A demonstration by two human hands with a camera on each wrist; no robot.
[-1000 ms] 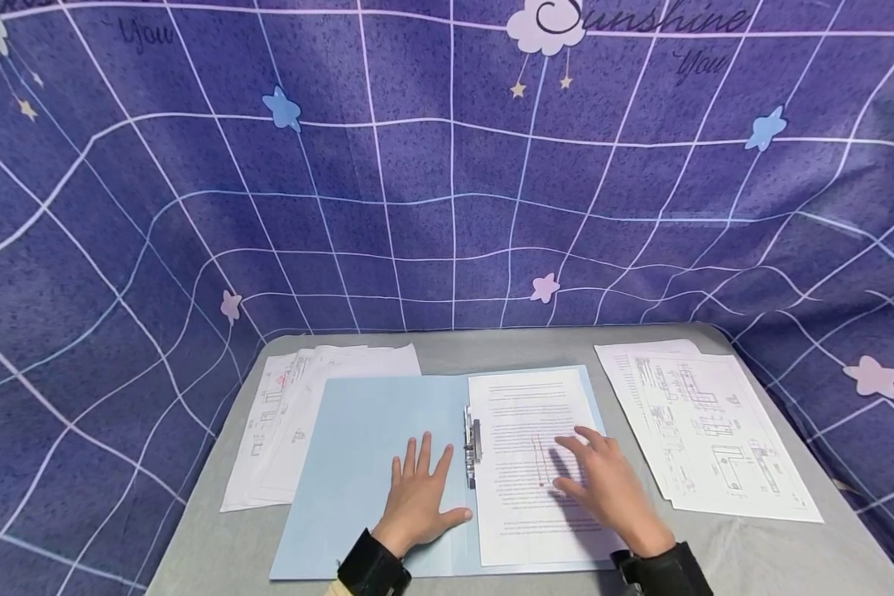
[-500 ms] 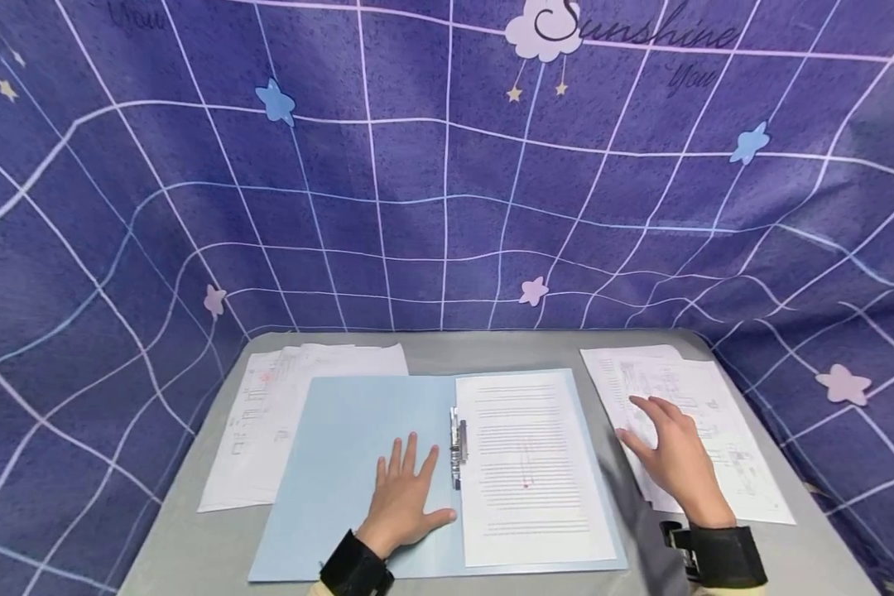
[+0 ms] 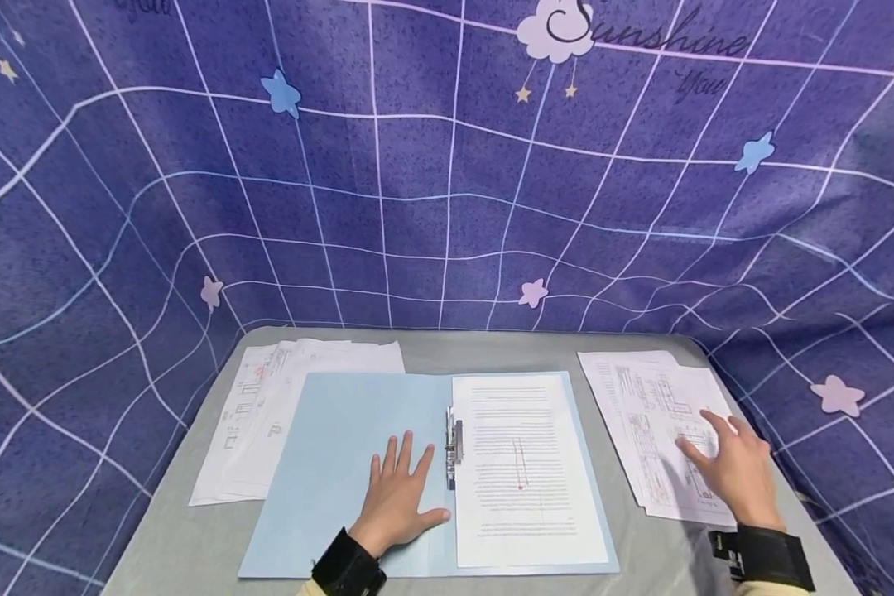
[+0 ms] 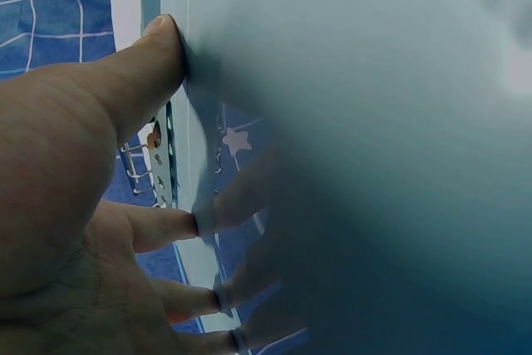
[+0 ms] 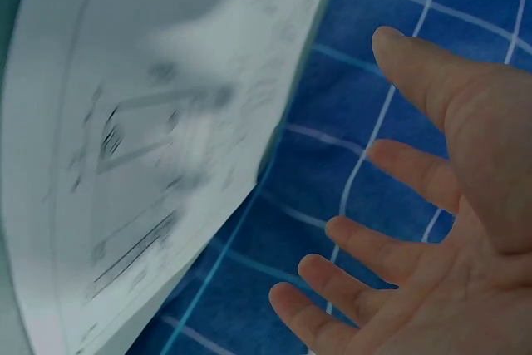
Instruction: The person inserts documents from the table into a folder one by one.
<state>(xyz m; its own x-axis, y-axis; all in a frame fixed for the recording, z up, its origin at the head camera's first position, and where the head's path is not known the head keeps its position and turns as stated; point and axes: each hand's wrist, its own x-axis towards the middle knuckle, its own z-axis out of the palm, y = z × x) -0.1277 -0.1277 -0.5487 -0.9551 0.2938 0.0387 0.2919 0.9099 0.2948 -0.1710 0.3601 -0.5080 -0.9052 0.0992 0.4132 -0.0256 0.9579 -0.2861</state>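
Observation:
A light blue folder lies spread on the grey table, its metal clip along the spine. On its right half is a printed page with red marks. My left hand rests on the folder's left half, fingers spread; the left wrist view shows its fingertips touching the glossy surface. Over the right stack of drawing sheets hovers my right hand, fingers slightly bent and holding nothing. In the right wrist view a gap separates the right hand from the drawing sheet.
Another pile of papers lies at the left, partly under the folder. A purple curtain with grid lines and stars hangs behind and beside the grey table.
My right hand has moved right, from above the page in the folder to above the right stack of drawings. The left hand has stayed on the folder. The head view has shifted slightly.

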